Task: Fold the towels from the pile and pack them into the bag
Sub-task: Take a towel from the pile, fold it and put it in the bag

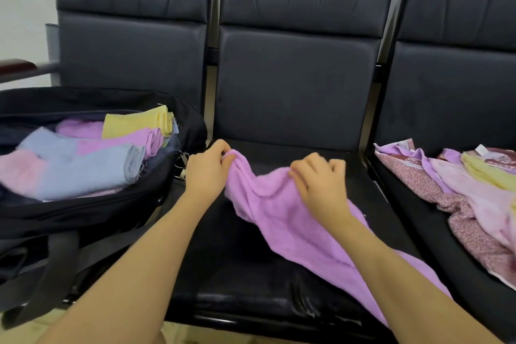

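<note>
A purple towel (282, 220) lies loosely across the middle black seat, trailing toward the front right. My left hand (208, 167) pinches its far left corner. My right hand (321, 184) grips the far edge of the same towel a little to the right. An open black bag (83, 212) sits on the left seat, holding several folded towels (83, 159) in yellow, purple, blue and pink. The pile of unfolded towels (469, 195) lies on the right seat, in pink, purple, yellow and a flowered print.
Three black padded chairs (296, 86) stand in a row with tall backs. The bag's strap (50, 268) hangs over the front of the left seat. A wooden armrest (16, 65) shows at the far left.
</note>
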A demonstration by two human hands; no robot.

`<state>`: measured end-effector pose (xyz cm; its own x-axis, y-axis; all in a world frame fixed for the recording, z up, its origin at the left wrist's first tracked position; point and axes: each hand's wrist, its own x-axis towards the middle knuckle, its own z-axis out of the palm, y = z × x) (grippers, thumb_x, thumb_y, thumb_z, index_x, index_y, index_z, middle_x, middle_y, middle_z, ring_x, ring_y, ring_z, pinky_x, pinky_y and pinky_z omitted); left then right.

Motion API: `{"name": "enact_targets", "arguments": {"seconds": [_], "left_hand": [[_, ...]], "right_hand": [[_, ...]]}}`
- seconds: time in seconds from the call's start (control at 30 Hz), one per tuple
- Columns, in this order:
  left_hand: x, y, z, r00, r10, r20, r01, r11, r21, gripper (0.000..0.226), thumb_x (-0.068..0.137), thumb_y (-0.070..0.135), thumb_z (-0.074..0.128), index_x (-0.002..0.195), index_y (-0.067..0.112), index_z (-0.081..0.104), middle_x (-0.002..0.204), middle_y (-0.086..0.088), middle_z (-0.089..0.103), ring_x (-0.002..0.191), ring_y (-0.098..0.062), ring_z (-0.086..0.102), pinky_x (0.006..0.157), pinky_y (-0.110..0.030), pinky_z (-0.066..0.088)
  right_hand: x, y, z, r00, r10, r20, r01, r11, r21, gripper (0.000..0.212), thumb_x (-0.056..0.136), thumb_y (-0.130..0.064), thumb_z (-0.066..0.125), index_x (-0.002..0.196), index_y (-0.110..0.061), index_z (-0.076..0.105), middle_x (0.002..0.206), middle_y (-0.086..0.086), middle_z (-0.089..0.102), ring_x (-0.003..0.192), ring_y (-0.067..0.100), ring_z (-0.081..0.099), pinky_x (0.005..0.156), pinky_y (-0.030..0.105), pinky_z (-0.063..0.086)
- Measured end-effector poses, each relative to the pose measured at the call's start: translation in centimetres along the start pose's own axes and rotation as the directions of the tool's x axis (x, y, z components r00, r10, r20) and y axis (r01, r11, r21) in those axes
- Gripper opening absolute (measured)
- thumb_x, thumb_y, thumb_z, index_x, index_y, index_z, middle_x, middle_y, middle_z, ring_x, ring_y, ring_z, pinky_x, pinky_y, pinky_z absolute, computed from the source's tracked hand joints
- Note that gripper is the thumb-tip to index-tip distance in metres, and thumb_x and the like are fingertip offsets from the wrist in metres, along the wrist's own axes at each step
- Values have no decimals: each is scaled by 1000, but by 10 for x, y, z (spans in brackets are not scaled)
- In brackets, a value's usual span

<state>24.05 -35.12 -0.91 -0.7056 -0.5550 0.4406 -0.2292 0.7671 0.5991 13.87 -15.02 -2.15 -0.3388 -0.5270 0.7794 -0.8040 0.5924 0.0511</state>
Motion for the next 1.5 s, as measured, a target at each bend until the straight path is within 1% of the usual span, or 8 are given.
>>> {"name": "enact_targets", "arguments": {"seconds": [0.13,0.23,0.43,0.6,0.8,1.0,1.3,1.5], "left_hand": [[-9,-9,3,991,47,128,-73,977,200,21,99,33,47,98,15,59,65,3,53,77,-29,62,84,-37,44],[-20,-23,9,963,28,267,-88,973,214,20,99,33,44,100,19,59,69,5,55,83,-25,61,89,-35,34],[-37,-35,15,939,73,335,-152,965,215,12,101,24,37,91,21,44,68,1,58,78,-28,60,86,-33,32],[-34,-28,14,979,58,195,-80,991,103,11,100,19,41,96,13,49,69,-9,61,75,-34,59,74,-33,35],[-36,-21,12,984,-31,173,24,999,45,21,98,30,47,98,12,57,63,5,52,80,-30,61,87,-38,40],[-49,-20,15,908,-75,412,-82,933,349,25,92,27,50,69,28,43,66,8,46,90,-23,59,79,-31,22],[-30,-2,-13,992,-80,97,79,997,14,14,99,18,41,104,15,54,79,-4,63,84,-30,63,93,-45,44],[-24,15,-35,999,25,-29,-28,996,-83,11,96,21,53,98,20,64,76,4,62,76,-19,61,91,-48,45]], "right_hand": [[-24,-25,7,946,-271,178,229,947,226,22,84,-20,53,64,-23,60,63,-18,46,59,2,43,64,31,24],[-35,-27,5,859,-357,367,104,824,557,24,84,-20,64,59,-18,63,58,-21,42,66,-13,45,68,11,28],[-41,-13,9,859,111,500,-205,969,137,49,87,-58,25,87,-29,65,82,-17,53,82,10,53,83,30,26],[-47,-16,9,753,106,649,-231,967,111,32,96,-51,39,92,-32,65,73,-16,50,88,8,46,79,29,16],[-43,-23,15,776,197,599,-336,933,129,19,95,-39,48,105,-46,62,94,-16,48,94,9,38,77,26,10],[-33,-29,19,682,262,683,-484,862,153,28,90,-32,54,64,-41,60,76,-10,43,90,10,43,79,30,18],[4,-16,-32,873,386,297,-487,697,526,32,96,-20,55,75,-44,58,69,-15,63,85,12,56,87,26,21],[9,0,-57,861,473,187,-482,640,599,21,97,-25,52,89,-41,63,72,-13,64,104,24,51,86,18,23]]}}
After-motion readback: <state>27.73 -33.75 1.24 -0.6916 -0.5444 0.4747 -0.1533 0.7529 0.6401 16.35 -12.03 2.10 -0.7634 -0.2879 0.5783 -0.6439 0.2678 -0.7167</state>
